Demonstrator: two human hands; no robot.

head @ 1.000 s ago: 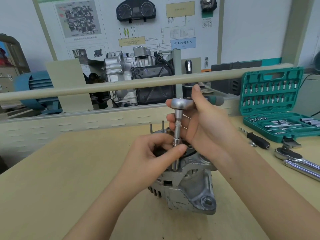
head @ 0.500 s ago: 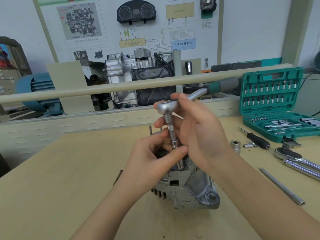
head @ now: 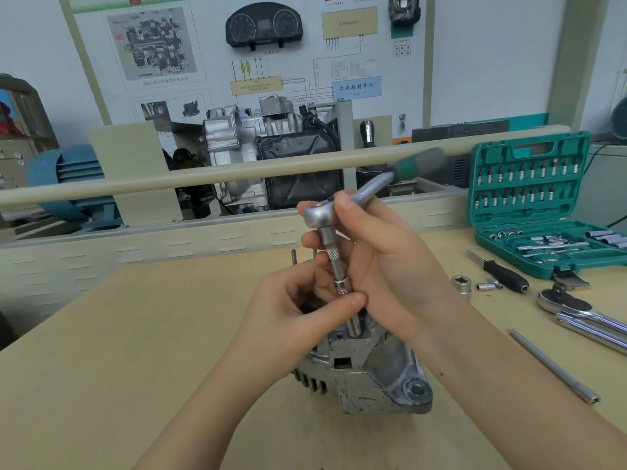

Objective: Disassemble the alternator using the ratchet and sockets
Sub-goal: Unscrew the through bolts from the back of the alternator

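Alternator (head: 368, 374) sits on the tan counter (head: 101, 368), roughly centre, silver housing scuffed, finned edge toward the person, mounting ear with a bolt hole at its near right corner. Ratchet (head: 342, 206) stands over the alternator, head up top, green-grey handle blurred and angled up and away to the right. From the head an extension bar (head: 334, 262) drops, leaning slightly, into a long socket (head: 353, 322) that meets the top of the alternator housing. Right hand (head: 383, 266) is wrapped about the ratchet just behind the head, thumb laid along the top of the handle neck, fingers curled around behind the extension. Left hand (head: 298, 310) is closed in a pinch at the joint of extension and socket, thumb across the front, remaining fingers folded behind; whether they also touch the housing I cannot tell. Two thin studs stand up behind the alternator. Right of the alternator, on the counter: a loose large socket (head: 461, 285), a small adapter piece (head: 488, 285) just beside it, a black-handled driver (head: 502, 273), a second chrome ratchet (head: 576, 313) farther right, and a long thin rod (head: 553, 366) lying diagonally nearer the person. Beyond these, far right of the alternator, an open green tool case (head: 532, 205), lid upright with rows of bits, tray holding sockets.
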